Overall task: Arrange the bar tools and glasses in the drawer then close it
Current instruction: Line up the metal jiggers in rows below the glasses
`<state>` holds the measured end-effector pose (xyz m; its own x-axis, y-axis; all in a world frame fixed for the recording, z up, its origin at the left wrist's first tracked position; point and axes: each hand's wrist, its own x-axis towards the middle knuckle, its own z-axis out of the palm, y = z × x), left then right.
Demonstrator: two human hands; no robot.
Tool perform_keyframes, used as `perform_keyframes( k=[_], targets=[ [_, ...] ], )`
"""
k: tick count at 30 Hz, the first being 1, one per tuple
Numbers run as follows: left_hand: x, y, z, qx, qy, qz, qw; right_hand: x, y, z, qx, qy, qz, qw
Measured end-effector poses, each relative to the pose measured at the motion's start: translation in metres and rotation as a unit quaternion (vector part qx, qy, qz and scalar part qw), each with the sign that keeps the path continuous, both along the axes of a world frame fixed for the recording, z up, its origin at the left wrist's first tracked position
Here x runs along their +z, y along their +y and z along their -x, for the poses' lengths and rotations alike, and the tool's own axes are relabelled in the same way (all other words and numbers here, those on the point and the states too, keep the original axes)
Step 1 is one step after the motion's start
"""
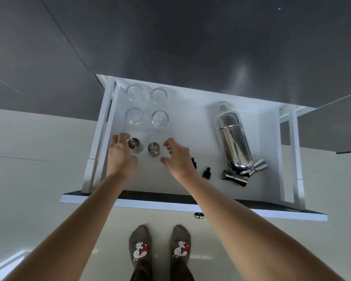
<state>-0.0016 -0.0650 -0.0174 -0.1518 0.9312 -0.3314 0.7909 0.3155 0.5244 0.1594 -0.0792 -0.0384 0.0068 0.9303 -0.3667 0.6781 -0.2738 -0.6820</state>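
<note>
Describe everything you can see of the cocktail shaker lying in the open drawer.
The cocktail shaker is polished, mirror-bright metal with a small cap, a domed shoulder and a long body. It lies on its side in the right part of the white drawer, cap toward the back. Its base meets two metal jiggers. Neither hand touches it.

1. Dark grey cabinet fronts (170, 37) fill the frame from 10 to 2 o'clock, matte, with a soft light streak toward 1 o'clock.
2. Pale glossy floor (39, 179) spreads from 9 down to 6 o'clock.
3. Bright reflected patch (6, 266) on the floor at 8 o'clock.
</note>
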Motion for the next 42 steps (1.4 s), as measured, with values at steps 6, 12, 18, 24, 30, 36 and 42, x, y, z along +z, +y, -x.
perform_keyframes(
  k=[6, 12, 18, 24, 30, 36, 42],
  targets=[
    [0.043, -0.043, -0.048, -0.126, -0.023, -0.157, 0.979, 0.035, -0.021, -0.079, -0.028, -0.020, -0.084, 0.996],
    [0.032, -0.049, -0.137, -0.330, -0.075, -0.044, 0.940, 0.054, -0.044, -0.187, -0.227, -0.115, -0.080, 0.964],
    [-0.012, -0.041, -0.196, -0.388, -0.010, 0.065, 0.919, 0.039, -0.072, -0.241, -0.114, -0.221, 0.062, 0.967],
    [-0.041, -0.038, -0.216, -0.368, 0.084, 0.070, 0.923, 0.016, -0.077, -0.250, -0.005, -0.261, 0.054, 0.964],
    [-0.049, -0.043, -0.222, -0.342, 0.058, 0.069, 0.935, 0.004, -0.073, -0.254, 0.044, -0.296, 0.059, 0.952],
    [-0.045, -0.039, -0.213, -0.368, 0.083, 0.051, 0.925, 0.004, -0.073, -0.250, 0.119, -0.374, 0.079, 0.917],
    [-0.042, -0.041, -0.203, -0.446, 0.141, 0.053, 0.882, 0.014, -0.075, -0.244, 0.177, -0.404, 0.130, 0.888]
  ],
)
